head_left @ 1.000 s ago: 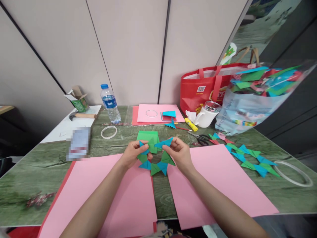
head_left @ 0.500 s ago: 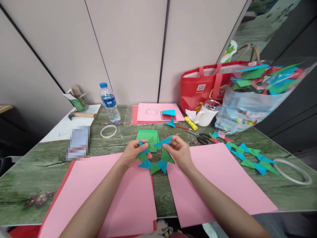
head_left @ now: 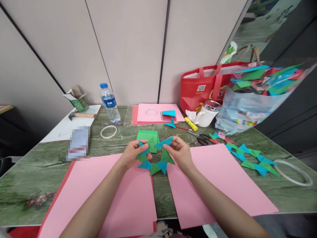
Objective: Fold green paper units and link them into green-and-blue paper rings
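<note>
Between my hands hangs a chain of folded blue and green paper pieces, a paper ring [head_left: 155,168] with a gap at its top. My left hand [head_left: 133,152] pinches the left end, where a green piece and a blue piece meet. At the other end, my right hand [head_left: 180,152] grips a blue folded piece between thumb and fingers. The two ends are close but apart. Just behind them lies a stack of green paper [head_left: 146,133], partly covered by the ring and my left fingers. Large pink sheets [head_left: 111,195] lie under my forearms.
To the right are scissors [head_left: 201,138], another blue-green paper chain [head_left: 250,157] and a white hoop [head_left: 294,172]. Behind stand a white mug [head_left: 206,115], a red bag [head_left: 195,89] and a plastic bag of folded paper [head_left: 250,112]. A water bottle [head_left: 110,104] and a hammer [head_left: 84,115] are at left.
</note>
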`<state>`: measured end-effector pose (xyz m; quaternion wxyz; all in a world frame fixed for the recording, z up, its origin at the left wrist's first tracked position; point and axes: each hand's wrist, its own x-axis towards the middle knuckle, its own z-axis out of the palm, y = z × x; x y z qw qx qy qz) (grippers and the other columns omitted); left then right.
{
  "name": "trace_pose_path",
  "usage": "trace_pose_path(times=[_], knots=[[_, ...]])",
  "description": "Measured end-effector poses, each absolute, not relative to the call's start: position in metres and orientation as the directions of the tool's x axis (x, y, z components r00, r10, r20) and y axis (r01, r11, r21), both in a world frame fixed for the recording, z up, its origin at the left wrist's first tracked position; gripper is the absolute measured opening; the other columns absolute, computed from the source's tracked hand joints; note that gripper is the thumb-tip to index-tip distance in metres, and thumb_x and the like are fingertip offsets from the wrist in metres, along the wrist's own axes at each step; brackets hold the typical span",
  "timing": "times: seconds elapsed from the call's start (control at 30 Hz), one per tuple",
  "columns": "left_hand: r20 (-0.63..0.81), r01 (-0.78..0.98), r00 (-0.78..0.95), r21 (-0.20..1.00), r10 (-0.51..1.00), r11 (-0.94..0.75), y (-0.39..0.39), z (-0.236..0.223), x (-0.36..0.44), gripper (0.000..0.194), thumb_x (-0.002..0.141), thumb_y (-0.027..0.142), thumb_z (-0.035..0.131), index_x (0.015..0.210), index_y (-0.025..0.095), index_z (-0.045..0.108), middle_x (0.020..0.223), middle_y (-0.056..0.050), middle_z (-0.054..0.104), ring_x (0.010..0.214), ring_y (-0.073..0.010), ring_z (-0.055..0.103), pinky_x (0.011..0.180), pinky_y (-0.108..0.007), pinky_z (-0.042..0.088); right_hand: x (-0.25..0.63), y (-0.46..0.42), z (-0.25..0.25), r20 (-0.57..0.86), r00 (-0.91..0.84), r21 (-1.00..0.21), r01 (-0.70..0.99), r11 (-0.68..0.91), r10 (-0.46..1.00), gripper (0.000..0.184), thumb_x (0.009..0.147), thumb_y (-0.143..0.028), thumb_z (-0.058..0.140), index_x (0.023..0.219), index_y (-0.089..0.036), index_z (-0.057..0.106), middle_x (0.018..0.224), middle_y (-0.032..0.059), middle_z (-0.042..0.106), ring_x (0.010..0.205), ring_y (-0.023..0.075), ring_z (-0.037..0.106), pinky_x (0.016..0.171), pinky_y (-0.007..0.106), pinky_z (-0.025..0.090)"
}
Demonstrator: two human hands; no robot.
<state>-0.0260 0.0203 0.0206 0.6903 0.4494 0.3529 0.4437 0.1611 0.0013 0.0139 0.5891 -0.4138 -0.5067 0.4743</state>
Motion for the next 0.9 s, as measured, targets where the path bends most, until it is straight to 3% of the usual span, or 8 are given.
trace_pose_path(times=[0.73, 0.9], knots=[[-0.085, -0.247, 0.362, 0.952, 0.928, 0.183, 0.0184, 0.0214, -0.0234, 0.03, 0.069, 0.031, 0.068, 0.089, 0.013, 0.056, 0.056, -0.004, 0.066, 0.049, -0.0176, 0.062, 0.052, -0.029, 0.049, 0.1664, 0.0015, 0.0188, 0.221, 0.049, -0.975, 0.045, 0.219, 0.974, 0.02, 0.066, -0.029, 0.068, 0.069, -0.018, 0.052, 0.07, 0.0026, 0.064, 0.067, 0.0163, 0.061, 0.059, 0.026, 0.047], [-0.07, -0.227, 0.353, 0.961, 0.933, 0.158, 0.0169, 0.023, -0.0223, 0.031, 0.069, 0.032, 0.067, 0.089, 0.012, 0.056, 0.055, -0.003, 0.066, 0.05, -0.0178, 0.063, 0.053, -0.029, 0.049, 0.1684, 0.0032, 0.0199, 0.248, 0.057, -0.967, 0.071, 0.244, 0.967, 0.019, 0.065, -0.026, 0.068, 0.066, -0.018, 0.051, 0.064, -0.0007, 0.06, 0.063, 0.0138, 0.058, 0.058, 0.024, 0.045]])
